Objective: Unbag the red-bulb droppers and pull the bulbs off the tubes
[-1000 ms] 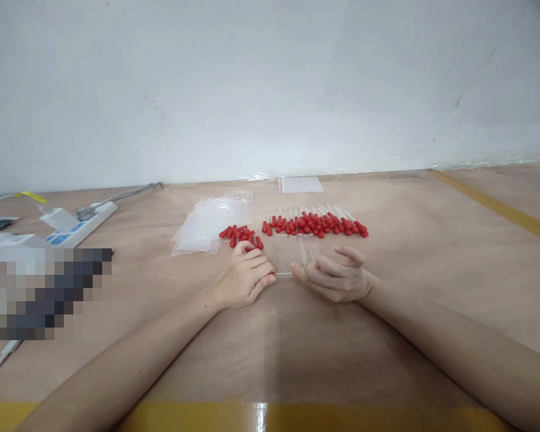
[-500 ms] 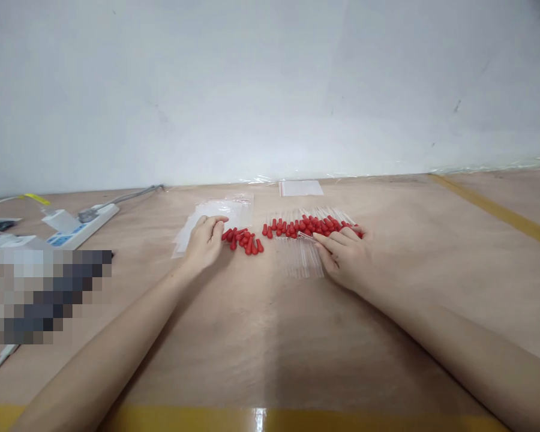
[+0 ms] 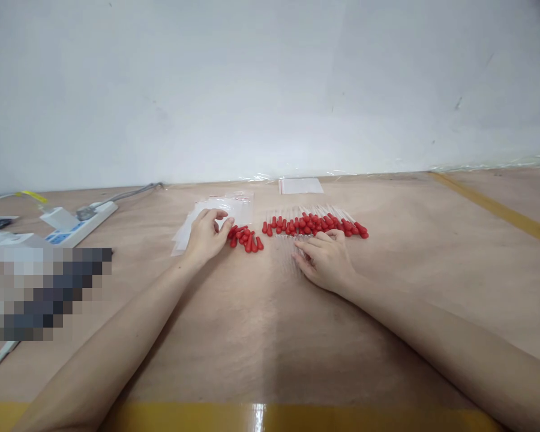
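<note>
My left hand (image 3: 206, 236) is at the left edge of a small pile of loose red rubber bulbs (image 3: 248, 243), its thumb and forefinger apart. No object shows between those fingers. Under and behind this hand lie clear zip bags (image 3: 238, 209). My right hand (image 3: 327, 263) rests over a bundle of thin clear tubes (image 3: 286, 255), thumb and fingers spread with nothing visibly gripped. Just beyond it runs a row of droppers with red bulbs (image 3: 312, 224), their clear stems pointing away from me. Part of the tube bundle is hidden by the right hand.
A white power strip (image 3: 92, 223) with plugs and cables lies on the left, behind a blurred-out dark object (image 3: 58, 294). Another zip bag (image 3: 301, 186) lies near the wall (image 3: 270, 90). Yellow tape (image 3: 184, 417) crosses the table's front.
My right hand has shifted left and towards me onto the clear tubes, uncovering the right end of the dropper row. My left hand's thumb and forefinger have parted slightly.
</note>
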{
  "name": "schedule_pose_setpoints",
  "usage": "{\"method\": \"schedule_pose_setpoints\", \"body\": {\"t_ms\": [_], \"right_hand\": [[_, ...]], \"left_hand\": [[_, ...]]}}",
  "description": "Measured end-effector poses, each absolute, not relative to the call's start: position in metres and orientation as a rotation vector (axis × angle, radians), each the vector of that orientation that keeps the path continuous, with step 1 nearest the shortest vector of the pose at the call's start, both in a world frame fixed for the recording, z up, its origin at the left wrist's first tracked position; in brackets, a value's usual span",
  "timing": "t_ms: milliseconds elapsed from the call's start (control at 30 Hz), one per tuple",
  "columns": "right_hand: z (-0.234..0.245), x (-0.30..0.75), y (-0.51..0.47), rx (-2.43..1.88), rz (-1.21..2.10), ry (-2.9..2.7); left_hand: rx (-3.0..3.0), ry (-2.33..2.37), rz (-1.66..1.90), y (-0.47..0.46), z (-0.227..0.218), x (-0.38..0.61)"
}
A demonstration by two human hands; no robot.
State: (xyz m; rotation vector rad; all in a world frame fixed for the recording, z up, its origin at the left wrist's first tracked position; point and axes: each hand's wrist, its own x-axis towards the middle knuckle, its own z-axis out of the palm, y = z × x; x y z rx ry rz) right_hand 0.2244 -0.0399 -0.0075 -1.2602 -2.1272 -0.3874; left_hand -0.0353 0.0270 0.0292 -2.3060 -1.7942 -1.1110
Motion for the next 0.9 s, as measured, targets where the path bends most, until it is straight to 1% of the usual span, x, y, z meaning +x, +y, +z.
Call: {"method": "schedule_pose_setpoints", "body": {"t_ms": [133,200,267,367,533,633,800,900], "right_hand": [[-0.008,0.224,-0.042,-1.286,-0.294,-2.171],[-0.007,0.225,-0.044,-1.275,-0.263,-2.203],[-0.006,0.226,-0.045,-1.264,-0.250,-2.239],[-0.005,0.226,-0.046,-1.257,-0.236,-2.286],[-0.003,0.227,-0.046,-1.299,-0.159,-2.312],[-0.002,0.227,-0.045,-1.332,-0.133,-2.334],[-0.005,0.227,-0.046,-1.301,-0.150,-2.333],[-0.009,0.230,-0.043,-1.303,-0.159,-2.157]], "left_hand": [[-2.344,-1.642,-1.067,0.023,0.039,-0.025],[-2.455,-1.525,-0.913,0.024,0.045,-0.010],[-2.541,-1.462,-0.685,0.030,0.051,0.011],[-2.545,-1.543,-0.430,0.043,0.055,0.043],[-2.605,-1.740,-0.210,0.060,0.051,0.070],[-2.613,-1.786,-0.195,0.063,0.047,0.072],[-2.566,-1.866,-0.272,0.065,0.045,0.069],[-2.493,-1.888,-0.434,0.058,0.049,0.060]]}}
